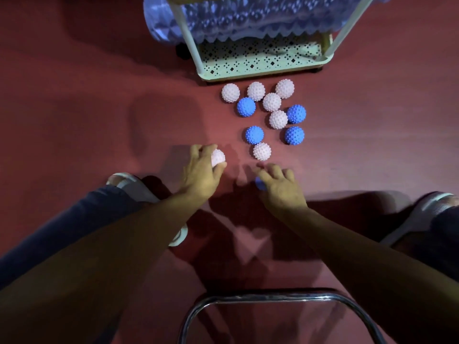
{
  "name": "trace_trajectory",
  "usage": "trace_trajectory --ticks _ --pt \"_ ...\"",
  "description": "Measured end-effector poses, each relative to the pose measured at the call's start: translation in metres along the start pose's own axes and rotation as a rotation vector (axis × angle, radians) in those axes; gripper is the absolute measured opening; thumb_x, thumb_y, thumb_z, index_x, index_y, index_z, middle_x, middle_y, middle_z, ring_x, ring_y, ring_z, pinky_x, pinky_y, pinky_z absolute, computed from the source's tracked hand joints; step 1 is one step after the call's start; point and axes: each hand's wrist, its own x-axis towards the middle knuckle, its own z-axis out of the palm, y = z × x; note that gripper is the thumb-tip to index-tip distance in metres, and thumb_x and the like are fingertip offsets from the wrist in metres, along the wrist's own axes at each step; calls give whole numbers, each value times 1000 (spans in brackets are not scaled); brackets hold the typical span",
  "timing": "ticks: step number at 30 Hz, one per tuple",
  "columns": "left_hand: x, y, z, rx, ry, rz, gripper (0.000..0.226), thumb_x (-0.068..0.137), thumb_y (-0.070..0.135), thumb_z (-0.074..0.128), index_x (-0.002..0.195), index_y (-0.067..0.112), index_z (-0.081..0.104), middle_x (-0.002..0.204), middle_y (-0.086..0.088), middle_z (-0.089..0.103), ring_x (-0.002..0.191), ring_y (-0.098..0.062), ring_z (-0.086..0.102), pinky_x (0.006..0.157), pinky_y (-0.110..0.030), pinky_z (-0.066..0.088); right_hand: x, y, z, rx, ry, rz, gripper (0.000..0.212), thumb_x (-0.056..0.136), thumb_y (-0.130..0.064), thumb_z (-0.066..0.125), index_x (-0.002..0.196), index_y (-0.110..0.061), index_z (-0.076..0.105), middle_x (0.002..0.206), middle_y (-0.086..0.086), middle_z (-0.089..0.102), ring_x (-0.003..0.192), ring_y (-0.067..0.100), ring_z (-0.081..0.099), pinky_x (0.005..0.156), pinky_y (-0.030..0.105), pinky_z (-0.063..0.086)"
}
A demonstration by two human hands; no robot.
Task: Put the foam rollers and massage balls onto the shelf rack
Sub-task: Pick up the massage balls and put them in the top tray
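Both forearms are bare from the elbow down to the left hand [201, 173] and the right hand [280, 188], with no sleeve, watch, ring or bracelet showing on either. The legs wear dark navy cloth trousers [74, 219], which appear at the left edge and again at the far right edge. Each foot sits in a white open-toed slide sandal with a broad strap: the left sandal [135, 187] and the right sandal [427, 209].

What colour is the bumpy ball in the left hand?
Pale pink ball, gripped by the left hand; seen in the head view.
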Motion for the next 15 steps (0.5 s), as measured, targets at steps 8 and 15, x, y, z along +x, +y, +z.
trace_trajectory --ticks 8,15 --pt "-32 5 -55 -97 48 16 48 91 38 62 135 24 50 130 -5 42 109 -30 59 96 -37 46 9 -12 -6 -114 -156 47 50 95 -36 54 143 -30 41 136 5 47 110 39 57 84 43 51" --pt "-41 17 -67 -166 95 91 46 88 38 65 131 25 54 125 -3 47 109 -22 57 95 -30 42 -10 -9 -28 382 -96 67 52 75 -30 80 123 -29 62 116 -4 63 105 20 62 97 34 47"
